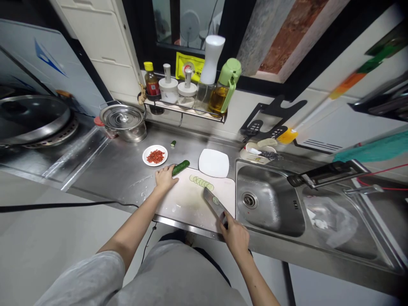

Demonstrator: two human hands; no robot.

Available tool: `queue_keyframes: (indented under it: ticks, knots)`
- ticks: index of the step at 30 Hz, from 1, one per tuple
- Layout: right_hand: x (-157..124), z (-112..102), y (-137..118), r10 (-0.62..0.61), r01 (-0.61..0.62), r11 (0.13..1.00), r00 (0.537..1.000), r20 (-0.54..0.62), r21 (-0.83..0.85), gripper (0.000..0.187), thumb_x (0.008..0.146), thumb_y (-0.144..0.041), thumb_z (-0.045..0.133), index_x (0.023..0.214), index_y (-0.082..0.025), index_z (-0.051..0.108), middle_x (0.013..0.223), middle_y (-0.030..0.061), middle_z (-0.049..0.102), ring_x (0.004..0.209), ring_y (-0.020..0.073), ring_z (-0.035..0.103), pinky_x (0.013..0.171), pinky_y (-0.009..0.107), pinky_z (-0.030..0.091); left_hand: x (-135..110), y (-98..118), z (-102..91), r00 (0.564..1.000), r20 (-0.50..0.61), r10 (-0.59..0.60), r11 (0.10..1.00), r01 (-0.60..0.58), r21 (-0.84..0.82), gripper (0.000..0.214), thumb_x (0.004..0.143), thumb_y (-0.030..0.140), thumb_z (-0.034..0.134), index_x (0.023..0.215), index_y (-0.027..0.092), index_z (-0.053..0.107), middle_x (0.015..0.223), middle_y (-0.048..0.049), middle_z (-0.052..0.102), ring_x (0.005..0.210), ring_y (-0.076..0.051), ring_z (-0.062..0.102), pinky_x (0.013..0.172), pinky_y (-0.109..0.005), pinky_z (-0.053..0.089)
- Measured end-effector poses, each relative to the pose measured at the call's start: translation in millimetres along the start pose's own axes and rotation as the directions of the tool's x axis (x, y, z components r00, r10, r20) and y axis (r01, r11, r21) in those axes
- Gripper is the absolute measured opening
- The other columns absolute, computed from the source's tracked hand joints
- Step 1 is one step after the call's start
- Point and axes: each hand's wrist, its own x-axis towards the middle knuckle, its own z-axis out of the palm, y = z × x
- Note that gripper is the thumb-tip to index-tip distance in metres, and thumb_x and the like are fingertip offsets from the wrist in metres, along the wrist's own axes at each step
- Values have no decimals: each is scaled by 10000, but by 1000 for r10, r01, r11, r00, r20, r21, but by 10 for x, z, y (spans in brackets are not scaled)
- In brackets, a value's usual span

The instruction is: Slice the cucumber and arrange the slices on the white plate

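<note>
My left hand (165, 177) is closed around one end of a green cucumber (181, 166) at the far left corner of a white cutting board (188, 202). My right hand (235, 236) grips the handle of a knife (214, 202) whose blade lies low over the board with a cucumber slice stuck on it. A short row of thin cucumber slices (201, 182) lies on the board between the cucumber and the blade.
A small dish of chopped red chili (155, 156), a cucumber end piece (173, 143) and a white square plate (213, 162) sit behind the board. A lidded steel pot (124, 121) stands left, a sink (267, 199) right. A rack of bottles (191, 91) lines the wall.
</note>
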Motion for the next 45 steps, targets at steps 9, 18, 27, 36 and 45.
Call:
queue_keyframes:
  ticks: [9,18,27,36,45]
  knots:
    - [-32,50,-6,-14,15,1000,999,-44,19,381,900,-356,475,1241,-219,575,890,71,718,814,192,667,680,254,408,71,-33,-55,999,40,-26,999,27,-21,747,716,488,634,1396,308,384,1274,-92,560,1166,-317,486,966,-433,311]
    - [-8,55,108,-252,247,966,966,-55,-83,389,907,-341,485,1258,-192,564,867,83,699,815,200,635,708,268,372,-408,251,-99,967,-6,253,899,-238,-368,467,807,470,582,1222,256,580,1258,-69,585,1159,-261,514,996,-392,375]
    - [141,-105,44,-500,497,859,866,8,-122,417,921,-355,501,1290,-162,531,895,115,669,850,219,589,730,299,320,-648,518,144,772,275,573,727,-324,-606,458,783,471,606,1155,209,654,1157,-60,667,999,-199,623,873,-281,468]
    - [176,-67,-31,-555,559,826,829,66,-80,440,889,-354,555,1286,-168,514,941,108,664,887,219,579,728,298,305,-739,615,138,776,325,540,795,-345,-498,308,758,445,613,956,231,714,945,-20,707,818,-159,624,733,-245,454]
    - [165,-24,0,-542,547,833,837,77,-80,452,885,-387,567,1283,-177,520,962,100,666,897,231,580,735,307,317,-750,675,122,776,355,521,829,-360,-429,221,747,406,627,874,243,705,884,5,693,786,-148,610,699,-245,428]
